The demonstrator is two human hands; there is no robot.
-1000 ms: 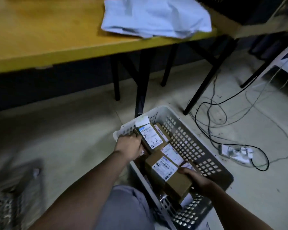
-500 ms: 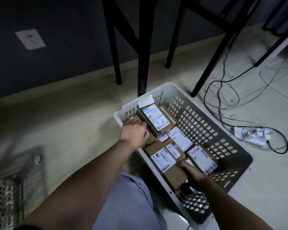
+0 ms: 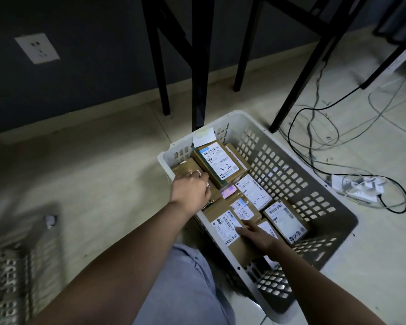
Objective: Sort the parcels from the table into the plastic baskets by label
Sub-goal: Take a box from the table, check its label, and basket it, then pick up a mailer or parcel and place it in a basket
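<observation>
The step in hand looks like placing and settling parcels inside the white basket (image 3: 288,165), which stands on the floor just in front of the black legs (image 3: 198,73). The left hand (image 3: 190,192) reaches over the basket's near-left rim, its fingers curled onto a brown box (image 3: 185,167) in the far-left corner; whether that grip truly pinches the box or only rests on it I cannot tell. The right hand (image 3: 256,235) lies with fairly straight fingers, pressed together, on top of a labelled parcel (image 3: 225,227) near the basket's near wall, touching it rather than clasping it. Beside these, further into the basket, sit a parcel marked 3-2 (image 3: 218,164) and others with white labels (one seems to read 4-2, though the writing is small). Next, I judge, both hands should let go and lift clear of the rim, then return to the counter for another parcel, reading its label first. A second basket (image 3: 12,275) shows blurred, well to the left of the white one.
</observation>
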